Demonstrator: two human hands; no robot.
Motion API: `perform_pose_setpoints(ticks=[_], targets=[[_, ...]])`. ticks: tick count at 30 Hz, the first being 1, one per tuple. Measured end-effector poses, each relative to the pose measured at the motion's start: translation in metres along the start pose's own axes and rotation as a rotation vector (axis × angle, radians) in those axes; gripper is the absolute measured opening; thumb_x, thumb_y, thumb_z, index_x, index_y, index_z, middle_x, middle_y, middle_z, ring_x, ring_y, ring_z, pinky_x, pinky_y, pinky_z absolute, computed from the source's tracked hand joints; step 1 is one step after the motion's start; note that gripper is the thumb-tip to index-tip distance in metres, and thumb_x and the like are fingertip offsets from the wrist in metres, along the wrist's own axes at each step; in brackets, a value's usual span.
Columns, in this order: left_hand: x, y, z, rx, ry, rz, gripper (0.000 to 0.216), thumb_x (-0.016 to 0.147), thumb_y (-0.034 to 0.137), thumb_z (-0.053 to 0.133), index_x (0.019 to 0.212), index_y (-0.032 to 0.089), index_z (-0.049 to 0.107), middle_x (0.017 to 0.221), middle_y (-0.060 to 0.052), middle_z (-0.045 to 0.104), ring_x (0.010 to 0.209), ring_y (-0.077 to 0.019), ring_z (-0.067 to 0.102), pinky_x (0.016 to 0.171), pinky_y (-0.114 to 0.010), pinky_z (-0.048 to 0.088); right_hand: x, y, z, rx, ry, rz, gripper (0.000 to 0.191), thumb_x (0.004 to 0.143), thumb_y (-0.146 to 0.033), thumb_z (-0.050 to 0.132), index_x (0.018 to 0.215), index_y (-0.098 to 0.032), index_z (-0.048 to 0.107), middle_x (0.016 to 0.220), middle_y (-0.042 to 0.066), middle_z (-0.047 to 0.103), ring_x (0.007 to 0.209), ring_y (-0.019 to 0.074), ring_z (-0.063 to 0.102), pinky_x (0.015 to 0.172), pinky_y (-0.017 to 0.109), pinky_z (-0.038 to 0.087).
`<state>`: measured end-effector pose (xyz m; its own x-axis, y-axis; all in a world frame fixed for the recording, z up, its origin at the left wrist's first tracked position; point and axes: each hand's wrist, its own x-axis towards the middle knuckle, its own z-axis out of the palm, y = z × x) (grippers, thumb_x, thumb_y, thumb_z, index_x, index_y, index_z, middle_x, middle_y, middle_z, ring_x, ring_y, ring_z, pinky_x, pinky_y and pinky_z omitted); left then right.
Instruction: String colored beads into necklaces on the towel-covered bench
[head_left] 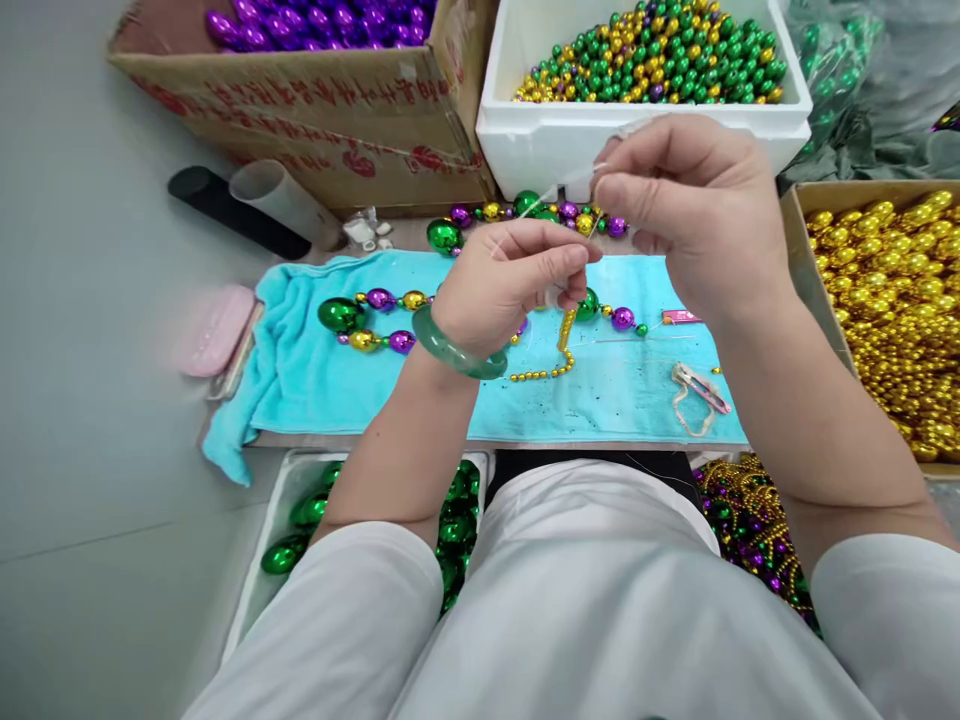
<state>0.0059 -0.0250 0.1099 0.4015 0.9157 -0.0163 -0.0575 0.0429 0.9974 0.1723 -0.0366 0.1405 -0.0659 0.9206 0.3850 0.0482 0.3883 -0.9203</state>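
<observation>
Fine clear thread (597,222) pinched above a shiny beaded strand (381,299)

The person's left hand (517,270) has thumb and forefinger closed on the thread, and the right hand (697,200), just beyond it, pinches the same line with its fingertips. The thread is thin, colourless and glinting, and it shows in the air between the hands, over the towel.

Beneath, the beaded strand lies on the bright blue towel (322,395), bent into a loop at its left end and partly hidden by the left hand. Its beads are glossy and metallic: a large green oval, then smaller purple and gold ones, with tiny beads between. A gold bead chain (553,374) of small, even beads curves across the towel near the left wrist, which wears a green bracelet (457,350).

Red characters are printed on the cardboard box (300,110) at the far left, which holds purple beads; they are too distorted to read. A small pink tag (679,317) at the towel's right bears pale marks too tiny to make out. Beside the cardboard box stands a white foam box (637,125) of green and gold beads.
</observation>
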Motion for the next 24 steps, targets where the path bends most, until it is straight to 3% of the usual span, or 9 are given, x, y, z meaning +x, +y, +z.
perform_pose_setpoints(ticks=[3, 5, 9, 12, 15, 18, 21, 24], targets=[[-0.007, 0.000, -0.011, 0.081, 0.086, 0.034, 0.008, 0.078, 0.019, 0.070, 0.070, 0.017, 0.069, 0.059, 0.001, 0.060, 0.051, -0.0092, 0.058, 0.052, -0.026, 0.049, 0.004, 0.015, -0.017, -0.054, 0.057, 0.055, 0.007, 0.080, -0.019, 0.062, 0.077, -0.014, 0.064, 0.066, -0.006, 0.056, 0.058, 0.0037, 0.051, 0.052, 0.020, 0.034], [-0.012, -0.001, -0.021, 0.081, 0.131, 0.108, 0.008, 0.074, 0.024, 0.074, 0.069, 0.019, 0.069, 0.058, 0.000, 0.060, 0.050, -0.0106, 0.057, 0.048, -0.026, 0.048, 0.001, 0.044, -0.035, -0.294, 0.075, 0.137, 0.004, 0.079, -0.016, 0.064, 0.077, -0.013, 0.065, 0.064, -0.005, 0.057, 0.059, 0.0051, 0.052, 0.058, 0.023, 0.039], [-0.022, -0.001, -0.046, -0.009, 0.223, 0.276, 0.011, 0.065, 0.026, 0.078, 0.069, 0.020, 0.071, 0.057, -0.001, 0.063, 0.048, -0.0126, 0.056, 0.041, -0.026, 0.045, -0.022, 0.122, -0.068, -0.855, -0.170, 0.413, 0.010, 0.075, -0.007, 0.060, 0.075, -0.012, 0.069, 0.074, 0.004, 0.066, 0.073, 0.0147, 0.059, 0.071, 0.029, 0.045], [-0.029, 0.002, -0.061, -0.040, 0.333, 0.359, 0.008, 0.065, 0.021, 0.076, 0.068, 0.016, 0.070, 0.055, -0.002, 0.061, 0.048, -0.0139, 0.058, 0.038, -0.025, 0.044, -0.044, 0.158, -0.073, -1.159, -0.378, 0.511, 0.026, 0.078, -0.007, 0.051, 0.091, -0.015, 0.072, 0.099, 0.010, 0.068, 0.091, 0.0205, 0.061, 0.077, 0.030, 0.044], [-0.037, 0.007, -0.071, -0.027, 0.428, 0.442, 0.002, 0.068, 0.014, 0.071, 0.069, 0.014, 0.068, 0.055, -0.002, 0.061, 0.048, -0.0141, 0.058, 0.039, -0.025, 0.045, -0.058, 0.167, -0.065, -1.262, -0.467, 0.518, 0.033, 0.081, -0.014, 0.048, 0.105, -0.021, 0.070, 0.111, 0.010, 0.064, 0.095, 0.0222, 0.061, 0.072, 0.029, 0.043], [-0.048, 0.013, -0.081, -0.042, 0.514, 0.522, 0.007, 0.075, 0.011, 0.063, 0.069, 0.012, 0.066, 0.055, -0.001, 0.061, 0.046, -0.0130, 0.057, 0.040, -0.025, 0.045, -0.063, 0.165, -0.060, -1.304, -0.467, 0.485, 0.030, 0.084, -0.019, 0.047, 0.101, -0.021, 0.071, 0.109, 0.011, 0.063, 0.092, 0.0219, 0.062, 0.068, 0.028, 0.042], [-0.060, 0.020, -0.092, -0.040, 0.557, 0.536, 0.008, 0.078, 0.011, 0.060, 0.071, 0.012, 0.064, 0.055, 0.000, 0.060, 0.046, -0.0125, 0.056, 0.041, -0.024, 0.044, -0.063, 0.164, -0.062, -1.250, -0.444, 0.468, 0.025, 0.083, -0.021, 0.048, 0.092, -0.017, 0.071, 0.102, 0.010, 0.066, 0.087, 0.0207, 0.061, 0.067, 0.028, 0.041], [-0.072, 0.028, -0.103, 0.002, 0.614, 0.555, 0.004, 0.077, 0.016, 0.065, 0.073, 0.014, 0.064, 0.058, 0.002, 0.061, 0.049, -0.0114, 0.055, 0.044, -0.025, 0.045, -0.057, 0.158, -0.066, -1.074, -0.378, 0.557, 0.021, 0.079, -0.018, 0.050, 0.088, -0.015, 0.069, 0.082, 0.006, 0.068, 0.073, 0.0171, 0.059, 0.064, 0.027, 0.040]])
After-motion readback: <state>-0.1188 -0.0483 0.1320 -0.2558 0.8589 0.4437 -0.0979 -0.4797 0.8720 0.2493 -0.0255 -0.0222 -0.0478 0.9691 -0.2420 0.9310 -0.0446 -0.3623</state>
